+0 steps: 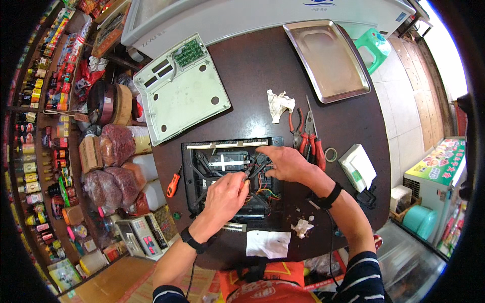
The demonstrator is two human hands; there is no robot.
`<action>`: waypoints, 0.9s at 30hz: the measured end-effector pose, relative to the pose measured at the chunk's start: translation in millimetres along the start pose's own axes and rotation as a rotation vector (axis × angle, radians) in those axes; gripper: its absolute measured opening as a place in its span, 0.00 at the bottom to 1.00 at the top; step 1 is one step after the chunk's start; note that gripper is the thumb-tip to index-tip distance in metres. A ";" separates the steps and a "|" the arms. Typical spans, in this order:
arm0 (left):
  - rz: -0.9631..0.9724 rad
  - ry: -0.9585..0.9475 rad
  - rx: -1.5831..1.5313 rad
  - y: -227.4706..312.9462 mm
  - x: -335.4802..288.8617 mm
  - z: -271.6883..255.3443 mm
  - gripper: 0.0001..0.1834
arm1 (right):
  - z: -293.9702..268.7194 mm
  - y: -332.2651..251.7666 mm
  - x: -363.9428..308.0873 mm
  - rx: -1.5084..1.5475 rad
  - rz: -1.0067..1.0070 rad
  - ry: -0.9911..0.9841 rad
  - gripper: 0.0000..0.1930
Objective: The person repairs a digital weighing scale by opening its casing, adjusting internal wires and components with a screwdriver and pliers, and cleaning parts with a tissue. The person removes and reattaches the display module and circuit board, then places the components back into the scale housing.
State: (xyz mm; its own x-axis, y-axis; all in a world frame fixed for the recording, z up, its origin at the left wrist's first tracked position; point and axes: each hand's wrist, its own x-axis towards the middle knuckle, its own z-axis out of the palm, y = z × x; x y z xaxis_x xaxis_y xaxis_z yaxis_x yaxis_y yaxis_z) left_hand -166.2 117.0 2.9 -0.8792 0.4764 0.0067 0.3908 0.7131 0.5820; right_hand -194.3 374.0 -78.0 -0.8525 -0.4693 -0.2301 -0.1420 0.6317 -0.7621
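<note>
A black chassis of an opened electronic device (188,174) lies on the dark table, with a metal bar, a battery-like block and coloured wires inside. Over its lower middle, my left hand (225,199) is closed, fingertips pinched together; what they hold is mostly hidden. My right hand (290,164) reaches over the chassis's upper right, index finger stretched toward the rim and thumb apart, with no object visible in it. The pale green housing (187,103), upside down with a green circuit board (189,53), rests at the far left of the table.
Right of the chassis lie pliers (297,132), red-handled tools (319,154), a tape roll (331,154) and a white box (357,167). An orange screwdriver (173,184) is at left. A metal tray (331,63) sits far right; white paper (268,244) and crumpled tissue (302,228) lie near me.
</note>
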 end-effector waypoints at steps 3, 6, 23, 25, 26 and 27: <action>-0.032 -0.024 0.017 -1.5 3.3 3.4 0.11 | 0.1 -0.6 1.5 -0.029 0.017 0.006 0.42; 0.013 -0.011 0.026 -1.7 1.7 2.9 0.11 | 1.1 -1.5 1.5 -0.064 0.022 0.012 0.42; -0.019 0.005 0.039 -1.4 3.5 10.1 0.10 | 3.3 3.9 19.6 0.034 0.024 -0.095 0.39; -0.023 0.011 0.030 -0.8 3.8 10.8 0.10 | 3.7 3.9 20.6 0.026 0.038 -0.115 0.39; -0.024 0.010 0.029 -0.7 3.9 10.6 0.10 | 3.5 3.3 20.5 0.017 0.047 -0.126 0.39; -0.035 0.003 0.025 -0.6 3.8 10.2 0.10 | 3.0 2.6 20.2 0.012 0.054 -0.135 0.39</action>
State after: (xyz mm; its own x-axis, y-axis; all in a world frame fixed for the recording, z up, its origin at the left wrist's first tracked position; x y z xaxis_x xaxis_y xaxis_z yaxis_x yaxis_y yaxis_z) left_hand -167.0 123.6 -5.7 -0.8933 0.4494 -0.0112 0.3664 0.7422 0.5612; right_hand -210.4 364.3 -86.4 -0.7831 -0.5140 -0.3500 -0.0909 0.6514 -0.7532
